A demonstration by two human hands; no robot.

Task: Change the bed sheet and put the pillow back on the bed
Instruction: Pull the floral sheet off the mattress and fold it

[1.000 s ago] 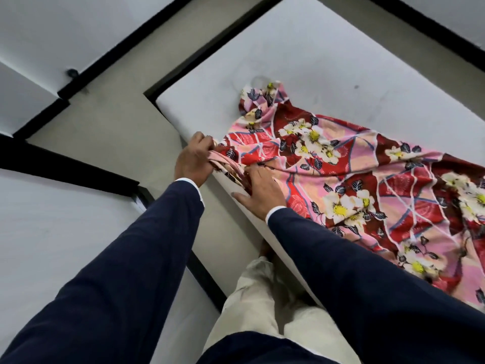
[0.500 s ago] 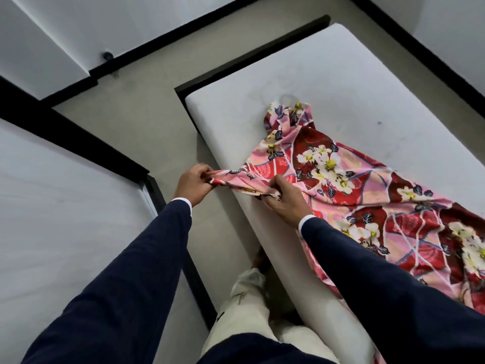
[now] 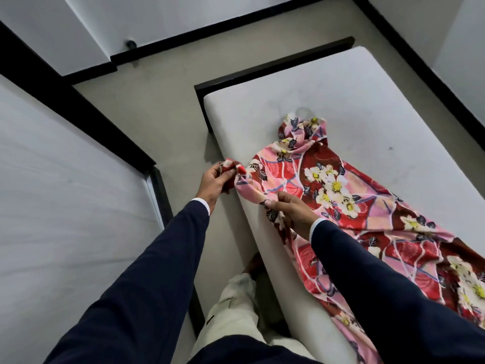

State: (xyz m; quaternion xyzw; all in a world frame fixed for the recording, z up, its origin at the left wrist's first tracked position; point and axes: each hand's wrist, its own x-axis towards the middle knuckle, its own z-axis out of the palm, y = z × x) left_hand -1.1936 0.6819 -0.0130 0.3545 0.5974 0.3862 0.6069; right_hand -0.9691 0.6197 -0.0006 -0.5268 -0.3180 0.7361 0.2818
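A: Where is the bed sheet (image 3: 349,203)?

B: The floral sheet, red and pink with white flowers, lies bunched in a long strip on the bare white mattress (image 3: 367,101), running from near the mattress's far end toward the person's right. Part of it hangs over the near side edge of the mattress.

A: And the hands?

B: The left hand (image 3: 214,183) is off the side of the mattress, over the floor (image 3: 157,101), with its fingers curled round a corner of the sheet. The right hand (image 3: 294,210) is at the mattress edge, pinching the sheet's hem between thumb and fingers. The cloth stretches between the two hands.

A: What does the person wear?

B: Dark navy sleeves with white cuffs showing at the wrists, and light trousers (image 3: 233,311) below. The person stands just beside the mattress.

A: Anything else around?

B: A black bed frame (image 3: 262,67) shows at the mattress's far end. A second white mattress (image 3: 65,206) in a black frame lies to the left, across the strip of floor.
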